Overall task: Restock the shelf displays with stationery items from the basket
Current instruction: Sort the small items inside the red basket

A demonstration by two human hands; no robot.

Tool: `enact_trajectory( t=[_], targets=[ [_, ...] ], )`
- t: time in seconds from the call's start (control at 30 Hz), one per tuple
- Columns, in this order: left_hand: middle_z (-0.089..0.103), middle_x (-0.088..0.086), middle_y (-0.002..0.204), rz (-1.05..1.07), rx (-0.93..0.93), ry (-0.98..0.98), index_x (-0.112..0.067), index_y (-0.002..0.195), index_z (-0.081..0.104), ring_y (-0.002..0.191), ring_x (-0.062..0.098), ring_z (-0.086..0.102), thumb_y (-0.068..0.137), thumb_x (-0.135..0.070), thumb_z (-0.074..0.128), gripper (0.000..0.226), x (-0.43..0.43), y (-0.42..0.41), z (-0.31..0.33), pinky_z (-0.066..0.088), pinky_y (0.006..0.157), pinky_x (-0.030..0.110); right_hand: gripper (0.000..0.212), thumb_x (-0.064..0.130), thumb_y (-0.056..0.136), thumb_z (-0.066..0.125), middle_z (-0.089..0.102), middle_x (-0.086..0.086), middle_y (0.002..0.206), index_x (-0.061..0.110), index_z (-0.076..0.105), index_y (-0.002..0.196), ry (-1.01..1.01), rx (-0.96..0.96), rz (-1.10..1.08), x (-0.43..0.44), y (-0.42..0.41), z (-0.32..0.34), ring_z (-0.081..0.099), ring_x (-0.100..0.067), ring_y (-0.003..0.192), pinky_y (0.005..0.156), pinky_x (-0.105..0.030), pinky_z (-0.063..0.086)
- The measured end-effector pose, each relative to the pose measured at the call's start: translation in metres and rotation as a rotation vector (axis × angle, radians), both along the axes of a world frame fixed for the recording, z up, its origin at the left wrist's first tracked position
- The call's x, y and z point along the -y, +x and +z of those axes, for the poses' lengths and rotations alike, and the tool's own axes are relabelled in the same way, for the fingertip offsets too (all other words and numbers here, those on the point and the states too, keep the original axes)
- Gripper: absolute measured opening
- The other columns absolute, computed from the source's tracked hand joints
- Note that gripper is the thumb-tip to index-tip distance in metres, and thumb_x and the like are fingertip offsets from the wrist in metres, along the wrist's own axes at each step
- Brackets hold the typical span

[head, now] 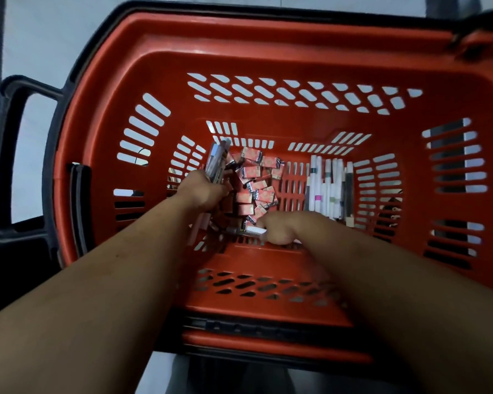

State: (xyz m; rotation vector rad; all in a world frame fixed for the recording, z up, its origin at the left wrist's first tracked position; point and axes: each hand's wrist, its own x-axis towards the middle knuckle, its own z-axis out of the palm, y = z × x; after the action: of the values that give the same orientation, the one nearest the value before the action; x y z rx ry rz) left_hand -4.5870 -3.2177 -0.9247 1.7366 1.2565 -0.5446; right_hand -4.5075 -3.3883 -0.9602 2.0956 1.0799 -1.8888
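Both outstretched, left hand (202,191) and right hand (279,227) clutch pens (217,162) inside basket (268,64).

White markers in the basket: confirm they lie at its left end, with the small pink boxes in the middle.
Not quite. The head view shows the white markers at the right end of the basket floor. At the left end is the left hand, gripping a bundle of pens. The small pink boxes are in the middle, as stated.
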Motion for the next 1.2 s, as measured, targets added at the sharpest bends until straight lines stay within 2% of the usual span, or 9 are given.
enact_trajectory(
  t=[0.07, 0.17, 0.33, 0.5, 0.57, 0.73, 0.93, 1.1, 1.2],
  targets=[
    [0.07, 0.015, 0.086, 0.051, 0.024, -0.053, -0.001, 0.108, 0.064, 0.068, 0.026, 0.068, 0.088, -0.013, 0.073, 0.025, 0.002, 0.005, -0.001, 0.059, 0.059, 0.036, 0.043, 0.019, 0.105, 0.048, 0.054, -0.014, 0.14, 0.009, 0.045, 0.147, -0.017, -0.011, 0.002, 0.004, 0.007, 0.007, 0.058, -0.029, 0.115, 0.089, -0.035, 0.047],
    [0.065, 0.012, 0.071, 0.143, 0.001, -0.307, 0.0, 0.091, 0.064, 0.054, 0.023, 0.064, 0.091, -0.007, 0.069, 0.009, 0.012, 0.011, -0.001, 0.056, 0.051, 0.032, 0.032, 0.009, 0.103, 0.052, 0.064, -0.009, 0.095, 0.0, 0.053, 0.133, -0.11, -0.045, -0.194, 0.022, 0.027, 0.012, 0.063, -0.023, 0.075, 0.058, -0.029, 0.051],
    [0.061, 0.009, 0.062, 0.056, -0.059, -0.67, -0.003, 0.08, 0.059, 0.058, 0.024, 0.06, 0.095, -0.005, 0.064, 0.016, 0.051, 0.03, -0.008, 0.058, 0.06, 0.037, 0.013, 0.004, 0.095, 0.061, 0.071, -0.018, 0.094, 0.001, 0.064, 0.107, -0.166, 0.135, -0.642, 0.072, 0.068, 0.032, 0.072, -0.029, 0.077, 0.061, -0.034, 0.056],
    [0.068, 0.014, 0.083, -0.039, 0.04, -0.529, 0.0, 0.095, 0.066, 0.081, 0.035, 0.07, 0.088, -0.013, 0.07, 0.015, 0.087, 0.052, -0.021, 0.061, 0.084, 0.051, 0.018, 0.003, 0.098, 0.051, 0.067, -0.02, 0.099, -0.003, 0.059, 0.113, -0.176, 0.389, -0.916, 0.093, 0.078, 0.025, 0.071, -0.032, 0.085, 0.082, -0.047, 0.061],
    [0.069, 0.016, 0.086, -0.068, 0.032, -0.466, 0.001, 0.099, 0.066, 0.084, 0.037, 0.071, 0.086, -0.014, 0.071, 0.021, 0.099, 0.057, -0.026, 0.062, 0.08, 0.048, 0.017, 0.006, 0.101, 0.05, 0.069, -0.019, 0.099, 0.0, 0.06, 0.112, -0.198, 0.414, -1.011, 0.093, 0.076, 0.02, 0.072, -0.031, 0.082, 0.08, -0.048, 0.062],
    [0.066, 0.021, 0.078, 0.035, 0.004, -0.64, 0.005, 0.083, 0.066, 0.061, 0.03, 0.063, 0.092, 0.0, 0.062, 0.011, 0.121, 0.064, -0.033, 0.06, 0.064, 0.041, 0.017, 0.016, 0.1, 0.056, 0.069, -0.016, 0.102, 0.005, 0.06, 0.113, -0.166, 0.487, -1.067, 0.097, 0.075, 0.009, 0.071, -0.031, 0.086, 0.075, -0.043, 0.062],
    [0.07, 0.02, 0.113, 0.152, 0.038, -0.675, 0.001, 0.124, 0.06, 0.098, 0.034, 0.07, 0.091, -0.005, 0.068, 0.034, 0.12, 0.061, -0.047, 0.062, 0.081, 0.043, 0.029, 0.024, 0.095, 0.064, 0.068, -0.015, 0.116, 0.009, 0.066, 0.121, -0.065, 0.598, -1.093, 0.092, 0.083, 0.003, 0.066, -0.034, 0.102, 0.079, -0.034, 0.054],
    [0.067, 0.01, 0.106, 0.191, 0.082, -0.842, -0.005, 0.097, 0.07, 0.099, 0.026, 0.064, 0.09, -0.004, 0.062, 0.011, 0.125, 0.065, -0.041, 0.056, 0.088, 0.036, 0.027, 0.026, 0.094, 0.068, 0.07, -0.016, 0.11, 0.003, 0.07, 0.109, -0.083, 0.699, -1.136, 0.093, 0.083, 0.003, 0.067, -0.034, 0.101, 0.067, -0.028, 0.045],
    [0.07, 0.01, 0.122, 0.186, 0.114, -0.839, -0.005, 0.096, 0.069, 0.112, 0.027, 0.066, 0.085, 0.002, 0.056, 0.019, 0.131, 0.066, -0.043, 0.056, 0.096, 0.041, 0.025, 0.026, 0.092, 0.069, 0.071, -0.013, 0.102, 0.005, 0.069, 0.104, -0.059, 0.733, -1.142, 0.09, 0.082, 0.004, 0.069, -0.031, 0.092, 0.059, -0.028, 0.048]
  ],
)
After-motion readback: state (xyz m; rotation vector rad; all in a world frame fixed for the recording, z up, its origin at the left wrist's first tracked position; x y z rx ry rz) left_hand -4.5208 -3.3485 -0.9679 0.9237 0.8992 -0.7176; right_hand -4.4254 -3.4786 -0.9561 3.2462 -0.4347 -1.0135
